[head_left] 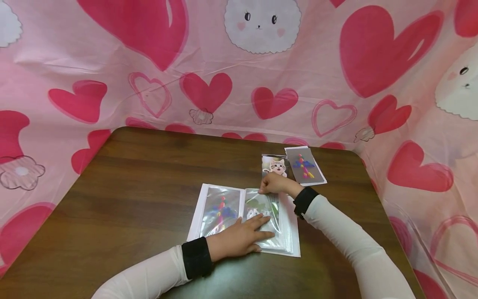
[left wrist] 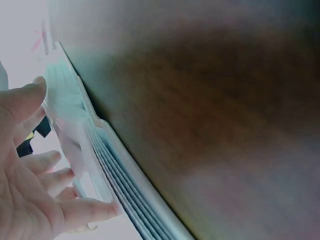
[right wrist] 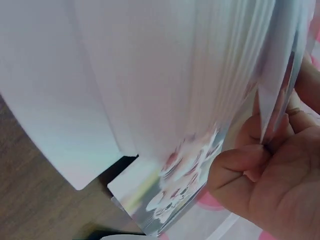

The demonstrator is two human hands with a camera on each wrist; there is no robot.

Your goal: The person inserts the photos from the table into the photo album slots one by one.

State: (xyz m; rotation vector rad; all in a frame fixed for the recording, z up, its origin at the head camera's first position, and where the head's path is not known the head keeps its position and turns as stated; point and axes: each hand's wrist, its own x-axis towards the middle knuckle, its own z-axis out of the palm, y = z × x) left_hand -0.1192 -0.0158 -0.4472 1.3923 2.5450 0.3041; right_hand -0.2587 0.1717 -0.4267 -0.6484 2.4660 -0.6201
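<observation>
A white photo album (head_left: 195,216) lies spread on the table with clear pockets. Its left page holds a print of a colourful figure (head_left: 221,207); the right page shows a kitten picture (head_left: 254,212) behind shiny plastic. My left hand (head_left: 239,238) rests across the lower right page, fingers spread, touching the page stack (left wrist: 125,175) in the left wrist view. At the top of that page my right hand (head_left: 276,183) pinches the page's edge; close up, the right hand (right wrist: 280,185) has thumb and fingers on a thin sheet (right wrist: 277,95). What lies under the fingertips is partly hidden.
Beyond the album lie a kitten photo (head_left: 277,165), partly behind my right hand, and a print of the same colourful figure (head_left: 306,166). The brown wooden table (head_left: 149,178) meets a pink heart-patterned cloth (head_left: 209,54) at the back and sides.
</observation>
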